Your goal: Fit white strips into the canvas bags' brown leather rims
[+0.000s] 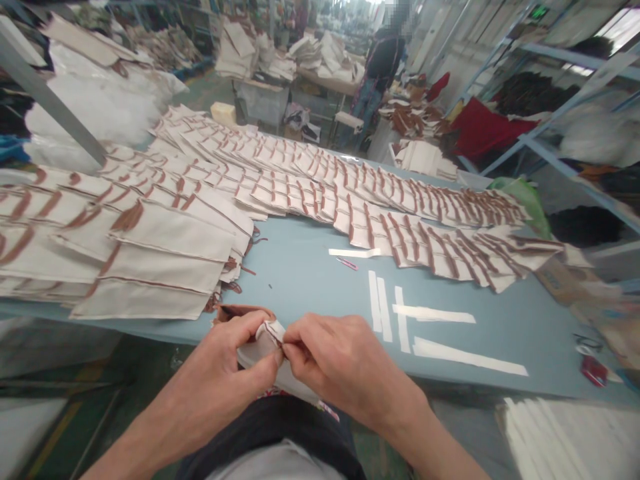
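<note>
At the near edge of the blue-grey table (300, 267), both my hands grip one cream fabric piece (295, 385) with brown trim. My left hand (225, 360) pinches a folded, rolled part of it between thumb and fingers. My right hand (335, 357) is closed close beside it, thumb and forefinger pinching the seam edge. A brown flap (245, 311) shows behind my left fingers. The lower part of the piece hangs toward my lap, partly hidden by my hands. To the left lies a stack of cream pieces with brown strips (165, 260).
Long overlapping rows of cream pieces (320, 193) cover the table's far side. Several white strips (445, 313) and a small pink-handled tool (347, 263) lie to the right. A red object (594, 371) sits near the right end. A person (383, 67) stands beyond; metal shelving (555, 150) rises at right.
</note>
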The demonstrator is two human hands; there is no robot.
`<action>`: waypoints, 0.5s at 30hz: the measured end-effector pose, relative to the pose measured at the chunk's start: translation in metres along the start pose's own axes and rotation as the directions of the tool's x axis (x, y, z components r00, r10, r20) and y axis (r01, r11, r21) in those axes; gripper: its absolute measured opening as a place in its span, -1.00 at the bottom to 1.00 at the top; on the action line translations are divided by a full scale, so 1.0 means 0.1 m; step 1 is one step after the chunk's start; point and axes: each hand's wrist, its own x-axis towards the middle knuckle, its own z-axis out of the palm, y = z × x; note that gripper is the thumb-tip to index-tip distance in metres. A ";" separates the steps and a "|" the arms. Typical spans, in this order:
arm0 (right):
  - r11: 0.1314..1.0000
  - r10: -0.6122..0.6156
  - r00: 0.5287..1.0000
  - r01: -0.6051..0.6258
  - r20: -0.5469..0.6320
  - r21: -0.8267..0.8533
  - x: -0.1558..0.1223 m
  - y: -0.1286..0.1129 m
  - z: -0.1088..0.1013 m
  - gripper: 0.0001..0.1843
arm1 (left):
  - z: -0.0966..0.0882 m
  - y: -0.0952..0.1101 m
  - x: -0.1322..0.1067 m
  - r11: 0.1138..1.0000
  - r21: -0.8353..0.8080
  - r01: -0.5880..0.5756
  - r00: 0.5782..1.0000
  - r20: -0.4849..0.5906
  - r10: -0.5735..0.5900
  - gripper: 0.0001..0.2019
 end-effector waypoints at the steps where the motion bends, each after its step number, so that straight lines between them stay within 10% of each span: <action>1: 0.999 0.029 0.999 -0.030 0.021 0.040 0.01 0.00 0.00 -0.83 | 0.00 -0.01 0.00 1.000 0.000 -0.007 1.000 -0.006 0.007 -0.81; 9: 0.905 0.243 0.966 -0.257 0.082 0.340 0.05 -0.04 0.04 -0.84 | -0.04 -0.03 0.03 0.995 -0.095 -0.014 1.000 0.026 0.017 -0.76; 15: 0.302 0.423 0.748 -0.648 0.511 0.699 0.10 -0.05 0.09 -0.84 | 0.01 -0.09 0.03 0.975 -0.223 0.020 0.993 0.115 0.006 -0.74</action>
